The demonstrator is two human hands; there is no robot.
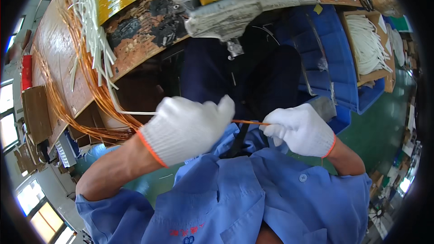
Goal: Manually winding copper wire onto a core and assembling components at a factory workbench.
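My left hand (192,129), in a white knit glove with an orange cuff, is closed in front of my body. A thin white tube (138,113) runs into it from the left. Between the hands stretches a short length of copper-coloured wire (250,122). My right hand (300,130), gloved the same way, pinches the wire's right part. Whether the wire passes inside the tube is hidden by the left fist. A bundle of copper-coloured wires (86,70) bends over the table edge at left, beside a bunch of white tubes (92,27).
A worn wooden table (54,36) curves round the left and far side. A machine fixture wrapped in clear film (221,16) juts out ahead of my knees. On the right stand a blue plastic bin (330,49) and a cardboard box (384,49) holding coiled white tubes (368,40).
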